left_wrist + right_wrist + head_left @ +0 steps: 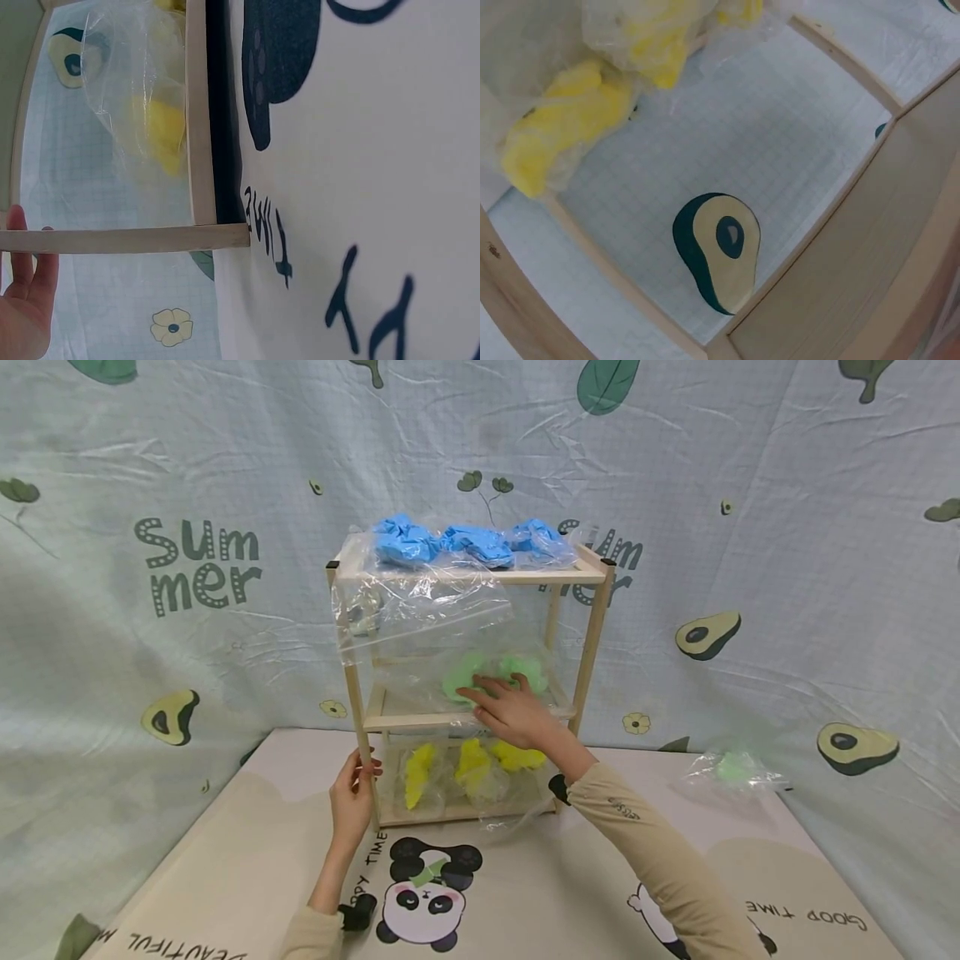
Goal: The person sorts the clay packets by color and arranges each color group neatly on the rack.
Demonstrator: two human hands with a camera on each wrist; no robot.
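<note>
A small wooden rack [592,635] with three levels stands on the table. My left hand [352,800] grips its front left post [352,693]; in the left wrist view, fingers [45,281] pass behind that post. On the middle shelf lie light green bundles [459,678] in clear plastic bags, and my right hand [517,717] reaches over them with spread fingers, seeming to touch one. The right wrist view does not plainly show this hand. Yellow bundles [472,767] in clear bags lie on the bottom level.
Blue bundles [480,543] in clear bags lie on the top shelf. A clear zip bag [427,610] hangs from its front left edge. Another bag with a light green bundle [733,768] lies on the table's right back. A printed cloth [795,568] hangs behind the rack.
</note>
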